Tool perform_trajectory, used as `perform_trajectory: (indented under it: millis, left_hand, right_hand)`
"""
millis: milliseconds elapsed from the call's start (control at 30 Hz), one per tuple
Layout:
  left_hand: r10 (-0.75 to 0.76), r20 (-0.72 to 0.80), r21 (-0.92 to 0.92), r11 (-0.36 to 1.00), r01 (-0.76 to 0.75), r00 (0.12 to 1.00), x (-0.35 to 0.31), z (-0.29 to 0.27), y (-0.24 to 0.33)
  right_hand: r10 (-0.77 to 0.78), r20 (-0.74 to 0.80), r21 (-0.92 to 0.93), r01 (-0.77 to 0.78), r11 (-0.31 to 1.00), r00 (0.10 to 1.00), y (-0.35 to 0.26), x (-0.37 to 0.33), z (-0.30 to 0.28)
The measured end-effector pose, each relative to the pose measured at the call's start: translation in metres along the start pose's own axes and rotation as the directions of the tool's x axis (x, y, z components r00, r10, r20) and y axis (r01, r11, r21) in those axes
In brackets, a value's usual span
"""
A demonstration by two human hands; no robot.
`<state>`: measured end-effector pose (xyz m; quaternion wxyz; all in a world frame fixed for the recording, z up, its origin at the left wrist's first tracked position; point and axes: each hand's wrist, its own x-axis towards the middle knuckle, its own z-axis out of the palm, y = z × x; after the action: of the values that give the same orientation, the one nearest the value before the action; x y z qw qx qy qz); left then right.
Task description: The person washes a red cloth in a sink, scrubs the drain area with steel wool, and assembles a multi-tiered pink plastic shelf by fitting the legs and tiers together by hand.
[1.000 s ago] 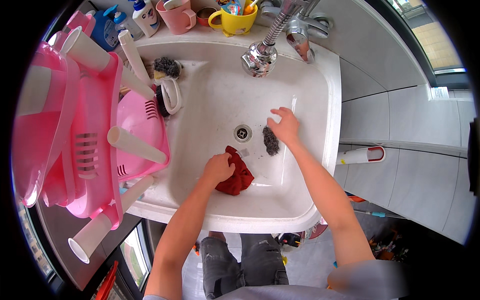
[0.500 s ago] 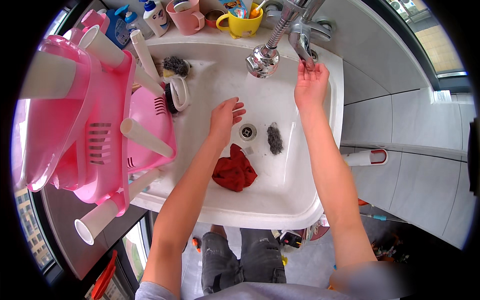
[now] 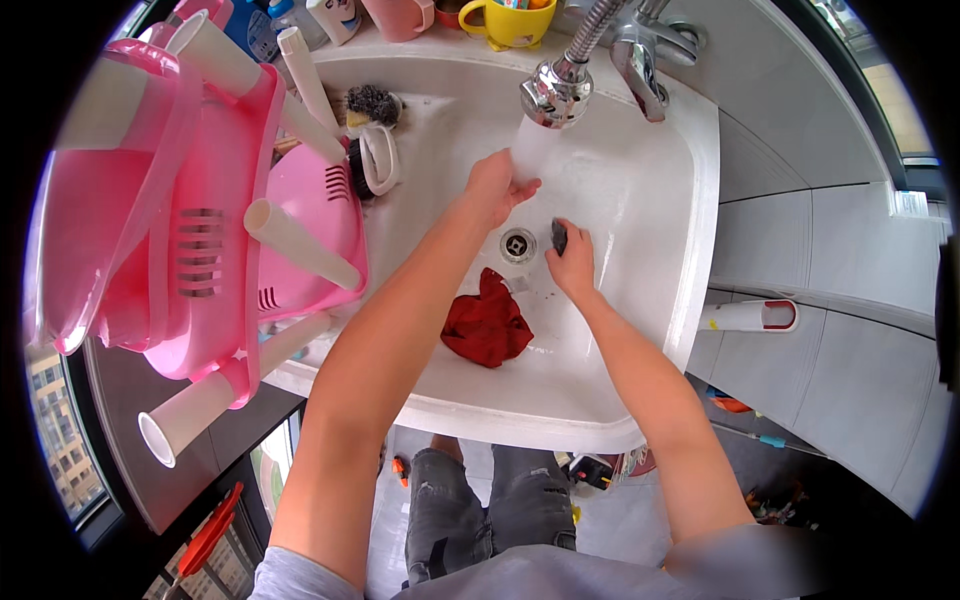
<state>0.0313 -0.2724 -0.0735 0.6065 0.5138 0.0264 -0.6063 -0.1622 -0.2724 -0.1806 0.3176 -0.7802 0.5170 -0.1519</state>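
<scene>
Grips a dark scouring pad (image 3: pixel 559 236) in the right hand (image 3: pixel 573 264) over a white sink (image 3: pixel 645 220).
Holds the left hand (image 3: pixel 497 188) loosely open beside running water (image 3: pixel 535 148).

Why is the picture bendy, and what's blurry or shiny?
Head view: wide fisheye lens, so the sink's front edge bows and the corners go black; head view: the right sleeve is smeared, while the red cloth looks fairly sharp; head view: bright glints on the chrome spray head.
</scene>
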Motion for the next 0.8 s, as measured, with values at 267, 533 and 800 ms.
perform_trajectory:
  millis: [267,533,800]
  left_hand:
    - [0.072,0.01,0.083,0.994,-0.073,0.997,-0.005,-0.033,-0.001]
    - [0.133,0.084,0.115,0.983,-0.142,0.988,-0.024,-0.024,0.005]
    - [0.025,-0.054,-0.035,0.999,-0.027,0.998,-0.014,-0.039,-0.007]
  right_hand:
    - [-0.329,0.235,0.373,0.228,0.899,0.915,-0.145,0.092,-0.055]
    - [0.096,0.322,0.194,-0.165,0.967,0.942,-0.039,0.083,-0.05]
    - [0.119,0.297,0.432,-0.245,0.868,0.947,-0.065,0.034,-0.07]
